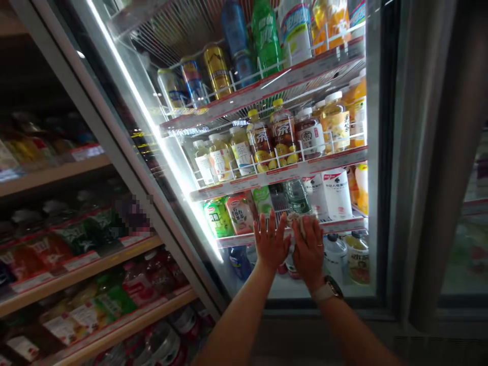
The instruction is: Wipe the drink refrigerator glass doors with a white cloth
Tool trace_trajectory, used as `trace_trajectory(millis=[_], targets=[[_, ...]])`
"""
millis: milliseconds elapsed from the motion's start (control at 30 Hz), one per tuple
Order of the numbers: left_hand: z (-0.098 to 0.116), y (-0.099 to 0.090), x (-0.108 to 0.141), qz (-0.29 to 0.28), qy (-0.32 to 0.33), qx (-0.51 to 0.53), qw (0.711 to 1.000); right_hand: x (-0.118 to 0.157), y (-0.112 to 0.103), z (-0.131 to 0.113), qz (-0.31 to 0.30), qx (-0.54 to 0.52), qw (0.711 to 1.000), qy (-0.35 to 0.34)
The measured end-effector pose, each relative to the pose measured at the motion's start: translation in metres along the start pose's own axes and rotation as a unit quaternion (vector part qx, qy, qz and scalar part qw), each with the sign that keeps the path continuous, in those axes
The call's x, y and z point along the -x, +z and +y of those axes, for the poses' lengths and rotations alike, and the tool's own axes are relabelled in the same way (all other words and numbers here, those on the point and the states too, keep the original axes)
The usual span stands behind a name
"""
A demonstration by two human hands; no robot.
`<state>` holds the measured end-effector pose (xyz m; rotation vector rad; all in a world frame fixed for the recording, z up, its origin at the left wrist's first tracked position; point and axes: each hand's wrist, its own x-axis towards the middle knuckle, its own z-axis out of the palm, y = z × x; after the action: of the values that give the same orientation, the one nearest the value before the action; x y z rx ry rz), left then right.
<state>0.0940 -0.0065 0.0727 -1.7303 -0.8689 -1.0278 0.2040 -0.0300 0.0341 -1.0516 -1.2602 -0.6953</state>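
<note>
My left hand [270, 243] lies with its fingers spread against the glass door [351, 291] of a lit drinks cooler, holding nothing. Just to its right, my right hand [308, 251] presses a crumpled light cloth [296, 217] to the same glass; part of the cloth is covered by the fingers. A watch [332, 287] is on my right wrist. Behind the hands, a green-labelled clear bottle [298, 197] and a red carton-like drink [241, 213] stand on a cooler shelf.
Several bottles and cans fill the cooler shelves, among them yellow-capped tea bottles [284, 133] and a gold can [217, 71]. The dark door frame [387, 203] runs down the right. Wooden shelves [91, 247] with more drinks stand at the left.
</note>
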Motion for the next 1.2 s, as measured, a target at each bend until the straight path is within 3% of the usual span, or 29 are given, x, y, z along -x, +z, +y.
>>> trace_trajectory(millis=[133,467,633,867,1200], targets=[[-0.001,0.001,0.001,0.000,-0.002,0.008,1.000,-0.004,-0.012,0.022,-0.012,0.018,1.000,-0.021],[0.001,0.000,0.000,0.009,-0.002,0.013,1.000,-0.008,-0.059,0.116,0.055,0.070,0.995,0.047],[0.001,-0.001,-0.001,0.010,0.000,0.011,1.000,0.002,-0.069,0.130,0.043,0.084,0.992,0.083],[0.001,0.000,0.001,0.006,-0.004,0.012,1.000,0.005,-0.050,0.100,0.060,0.042,0.989,0.126],[0.002,0.006,0.006,0.007,-0.004,-0.011,1.000,0.012,0.004,-0.017,0.014,-0.030,0.998,0.060]])
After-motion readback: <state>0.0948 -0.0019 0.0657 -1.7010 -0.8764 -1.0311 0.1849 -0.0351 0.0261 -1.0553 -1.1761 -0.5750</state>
